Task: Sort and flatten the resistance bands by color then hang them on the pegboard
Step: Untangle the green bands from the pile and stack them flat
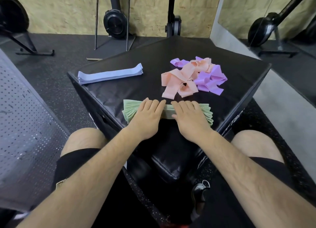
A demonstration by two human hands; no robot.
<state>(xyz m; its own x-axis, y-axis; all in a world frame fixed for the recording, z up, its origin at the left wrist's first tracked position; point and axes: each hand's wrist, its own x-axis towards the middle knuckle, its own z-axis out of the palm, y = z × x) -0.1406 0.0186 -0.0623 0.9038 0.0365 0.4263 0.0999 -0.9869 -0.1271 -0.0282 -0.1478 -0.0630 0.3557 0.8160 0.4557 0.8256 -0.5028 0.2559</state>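
A: Arms [102, 159] out over the knees, why?
B: Left hand [147, 113] and right hand [188, 115], fingers straight, press the green stack [168, 112] flat at the box's [128, 89] near edge. Blue stack [109, 74] lies sorted far left; pink bands [177, 80] and purple bands [212, 79] lie tangled right, probably next.

A black padded surface [136, 89] carries 3 groups of bands. A flat blue stack [109, 73] lies at 10 o'clock, a flat green stack [129, 110] at 6 o'clock by the near edge, and a loose tangle of peach bands [171, 77] and purple bands [217, 76] at 2 o'clock.
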